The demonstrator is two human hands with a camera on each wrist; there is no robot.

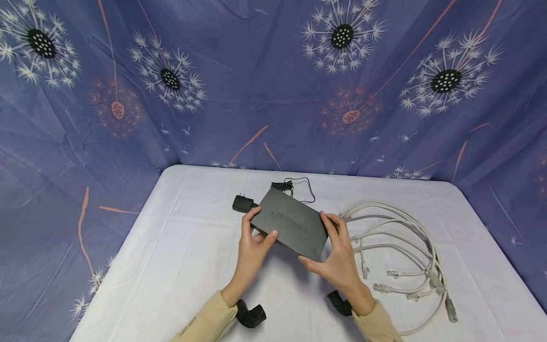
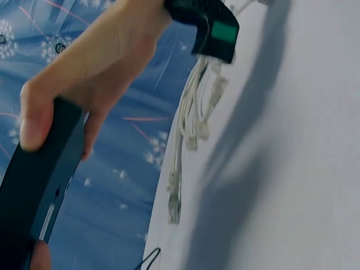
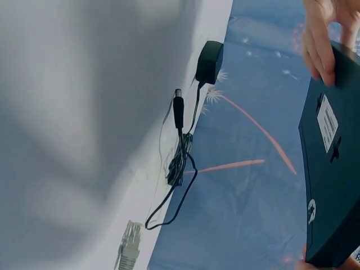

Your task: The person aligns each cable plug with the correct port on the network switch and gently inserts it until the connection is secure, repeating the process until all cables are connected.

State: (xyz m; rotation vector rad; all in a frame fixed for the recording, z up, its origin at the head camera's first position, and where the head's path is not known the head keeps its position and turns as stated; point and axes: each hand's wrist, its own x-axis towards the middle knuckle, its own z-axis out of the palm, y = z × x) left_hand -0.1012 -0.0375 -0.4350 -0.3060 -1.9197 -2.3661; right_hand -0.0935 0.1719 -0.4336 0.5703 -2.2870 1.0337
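A flat dark-grey network switch (image 1: 295, 225) is held tilted above the table, with faint lettering on its top face. My left hand (image 1: 252, 249) grips its left end, thumb on the near edge and fingers at the far side. On the opposite end my right hand (image 1: 342, 261) holds it between thumb and fingers. From the right wrist, its underside shows a white label (image 3: 327, 124) and dark mounting slots. The left wrist view catches a long side of the switch (image 2: 39, 174), with fingers wrapped over one end.
Behind the switch lie a black power adapter (image 1: 243, 204) and its bundled cord (image 1: 279, 185), whose barrel plug (image 3: 179, 109) points up in the right wrist view. Coiled pale network cables (image 1: 436, 280) spread over the right side of the white table (image 1: 162, 266). A patterned blue cloth (image 1: 256, 85) hangs behind.
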